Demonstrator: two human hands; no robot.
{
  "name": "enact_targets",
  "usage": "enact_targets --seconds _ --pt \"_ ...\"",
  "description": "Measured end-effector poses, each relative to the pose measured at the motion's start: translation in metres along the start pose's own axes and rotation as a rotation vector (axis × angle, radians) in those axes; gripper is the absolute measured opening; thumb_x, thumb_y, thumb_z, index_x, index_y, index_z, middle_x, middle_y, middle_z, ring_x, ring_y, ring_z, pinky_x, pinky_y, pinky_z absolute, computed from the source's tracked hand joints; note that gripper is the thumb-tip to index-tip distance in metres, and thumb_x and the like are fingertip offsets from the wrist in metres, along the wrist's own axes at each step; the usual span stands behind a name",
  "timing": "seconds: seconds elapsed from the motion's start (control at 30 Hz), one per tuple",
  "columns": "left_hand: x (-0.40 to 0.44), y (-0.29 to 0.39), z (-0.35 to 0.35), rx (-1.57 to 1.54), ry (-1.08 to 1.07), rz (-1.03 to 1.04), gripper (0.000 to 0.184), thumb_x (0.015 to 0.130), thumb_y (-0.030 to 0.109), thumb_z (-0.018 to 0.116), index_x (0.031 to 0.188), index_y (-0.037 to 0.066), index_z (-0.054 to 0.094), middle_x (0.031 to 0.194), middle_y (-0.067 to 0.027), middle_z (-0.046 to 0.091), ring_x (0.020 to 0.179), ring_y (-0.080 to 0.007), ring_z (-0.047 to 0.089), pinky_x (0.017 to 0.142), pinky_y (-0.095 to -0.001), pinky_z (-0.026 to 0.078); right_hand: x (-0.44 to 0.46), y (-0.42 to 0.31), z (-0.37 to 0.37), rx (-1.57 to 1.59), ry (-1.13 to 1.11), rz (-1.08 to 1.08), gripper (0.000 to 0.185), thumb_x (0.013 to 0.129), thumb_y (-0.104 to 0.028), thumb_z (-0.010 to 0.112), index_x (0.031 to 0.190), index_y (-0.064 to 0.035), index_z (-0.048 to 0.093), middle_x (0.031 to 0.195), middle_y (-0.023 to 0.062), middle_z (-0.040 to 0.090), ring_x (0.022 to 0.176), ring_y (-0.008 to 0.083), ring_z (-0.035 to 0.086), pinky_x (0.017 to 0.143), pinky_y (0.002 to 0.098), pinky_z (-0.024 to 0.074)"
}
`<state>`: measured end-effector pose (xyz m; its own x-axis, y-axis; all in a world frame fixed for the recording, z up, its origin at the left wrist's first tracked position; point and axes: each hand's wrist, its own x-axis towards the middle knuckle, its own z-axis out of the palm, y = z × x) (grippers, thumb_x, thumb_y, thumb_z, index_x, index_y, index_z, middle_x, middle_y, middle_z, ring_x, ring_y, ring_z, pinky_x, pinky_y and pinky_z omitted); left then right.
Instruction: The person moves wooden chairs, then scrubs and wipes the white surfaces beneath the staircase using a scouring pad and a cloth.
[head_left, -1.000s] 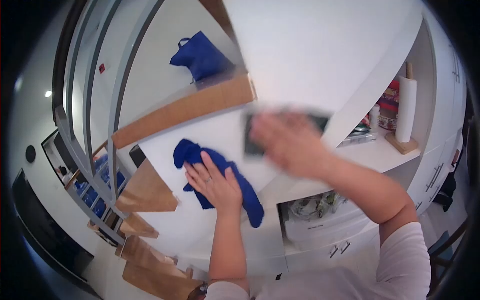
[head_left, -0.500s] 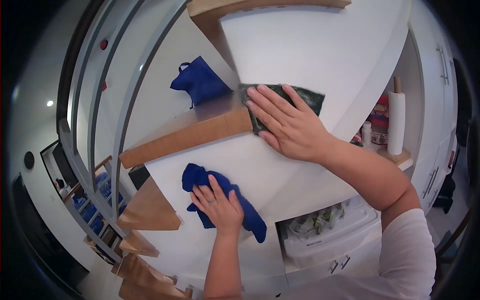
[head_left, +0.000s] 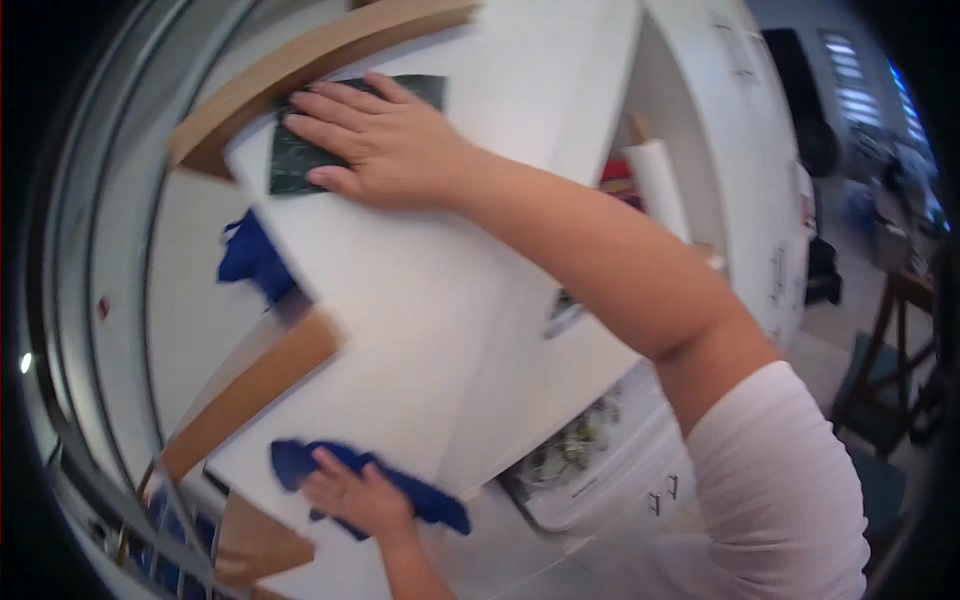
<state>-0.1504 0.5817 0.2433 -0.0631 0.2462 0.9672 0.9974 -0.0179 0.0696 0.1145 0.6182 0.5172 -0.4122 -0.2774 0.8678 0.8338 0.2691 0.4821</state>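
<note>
My right hand (head_left: 380,145) lies flat, fingers stretched out, on a dark green square (head_left: 291,170) that looks like a cloth or scouring pad. Both are against the white stair-side wall (head_left: 400,290), close under the upper wooden tread (head_left: 300,75). Lower down, my left hand (head_left: 362,497) rests on a bunched blue cloth (head_left: 428,500) on the same white surface; its fingers are spread and slightly blurred. The palm hides part of each piece.
A lower wooden tread (head_left: 255,390) juts out at the left, with a blue bag (head_left: 255,262) behind it. Grey railings run along the left. On the right are a paper towel roll (head_left: 660,190), a plastic bin (head_left: 590,470) below, white cabinets (head_left: 735,130) and a chair (head_left: 885,370).
My right hand and the green square have moved up the white wall, from beside the lower tread to beneath the upper one. The view has tilted; my left hand stays on the blue cloth.
</note>
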Motion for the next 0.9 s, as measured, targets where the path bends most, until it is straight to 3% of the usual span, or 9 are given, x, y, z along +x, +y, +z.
enact_targets --seconds 0.37,0.5,0.53,0.57,0.6,0.67,0.7,0.83,0.9 --pt "0.036 0.088 -0.003 0.1 0.012 0.349 0.057 0.095 0.038 0.027 0.138 0.001 0.031 0.128 -0.0306 0.038 0.122 -0.044 0.032 0.106 -0.0525 0.015 -0.059 0.107 -0.034 0.019 0.072 0.193 0.054 0.09 -0.046 0.038 0.133 -0.0127 0.042 0.142 0.0047 0.036 0.134 0.0184 0.027 0.111 0.0428 0.0144" --pt "0.076 0.124 -0.004 0.1 0.044 0.355 0.056 0.09 0.033 0.036 0.137 0.003 0.033 0.126 -0.0304 0.04 0.121 -0.0444 0.033 0.107 -0.0527 0.015 -0.081 0.155 -0.047 -0.073 0.16 0.281 0.045 0.086 -0.035 0.051 0.124 -0.0107 0.051 0.134 0.0058 0.045 0.125 0.0204 0.039 0.104 0.0458 0.0255" --pt "0.093 0.138 -0.012 0.046 0.062 0.391 0.055 0.09 0.031 0.038 0.138 0.005 0.033 0.129 -0.0301 0.038 0.123 -0.0447 0.031 0.107 -0.0525 0.015 -0.09 0.17 -0.053 0.026 0.076 0.331 0.045 0.091 -0.035 0.041 0.131 -0.0129 0.044 0.141 0.0041 0.036 0.132 0.0191 0.03 0.106 0.0492 0.0205" --pt "0.11 0.15 -0.018 0.014 0.091 0.394 0.054 0.09 0.03 0.038 0.138 0.006 0.032 0.132 -0.0296 0.036 0.126 -0.0436 0.029 0.107 -0.0515 0.016 -0.102 0.183 -0.049 -0.105 0.204 0.279 0.043 0.092 -0.033 0.041 0.127 -0.0107 0.048 0.136 0.0083 0.044 0.128 0.0217 0.037 0.104 0.0439 0.0262" --pt "0.126 0.161 -0.02 0.066 0.108 0.357 0.054 0.092 0.028 0.034 0.141 0.008 0.027 0.139 -0.0286 0.029 0.132 -0.0395 0.024 0.108 -0.048 0.015 -0.105 0.18 -0.076 0.003 -0.057 0.463 0.041 0.093 -0.025 0.039 0.131 -0.0093 0.045 0.142 0.0106 0.035 0.133 0.0274 0.029 0.11 0.0433 0.0174" --pt "0.162 0.181 -0.022 0.019 0.277 0.296 0.051 0.094 0.028 0.034 0.141 0.01 0.028 0.139 -0.0286 0.029 0.133 -0.0393 0.023 0.108 -0.0466 0.016 -0.116 0.182 -0.115 0.262 -0.216 0.687 0.044 0.095 -0.025 0.036 0.135 -0.0098 0.038 0.144 0.0071 0.031 0.136 0.0214 0.021 0.112 0.04 0.0117" --pt "0.183 0.184 -0.02 -0.001 0.352 0.285 0.051 0.093 0.027 0.037 0.14 0.008 0.029 0.136 -0.029 0.033 0.131 -0.041 0.025 0.107 -0.0481 0.018 -0.15 0.214 -0.09 0.504 0.201 0.452 0.041 0.091 -0.031 0.05 0.123 -0.0057 0.053 0.125 0.0085 0.054 0.116 0.0184 0.049 0.097 0.0286 0.0347" --pt "0.246 0.222 -0.007 0.179 0.52 -0.022 0.053 0.091 0.033 0.04 0.132 -0.001 0.037 0.129 -0.0322 0.04 0.123 -0.0426 0.036 0.105 -0.0467 0.025 -0.213 0.178 -0.156 0.768 0.25 1.051 0.041 0.094 -0.028 0.046 0.122 0.0003 0.052 0.111 0.0078 0.059 0.105 0.0155 0.051 0.094 0.0254 0.0361" --pt "0.254 0.267 -0.013 0.188 0.519 0.09 0.052 0.088 0.032 0.044 0.124 -0.007 0.044 0.119 -0.0315 0.048 0.114 -0.0419 0.045 0.102 -0.0465 0.029 -0.255 0.161 -0.166 0.971 0.394 1.336 0.043 0.094 -0.03 0.045 0.121 0.0015 0.052 0.11 0.0091 0.059 0.101 0.014 0.053 0.09 0.0243 0.038"
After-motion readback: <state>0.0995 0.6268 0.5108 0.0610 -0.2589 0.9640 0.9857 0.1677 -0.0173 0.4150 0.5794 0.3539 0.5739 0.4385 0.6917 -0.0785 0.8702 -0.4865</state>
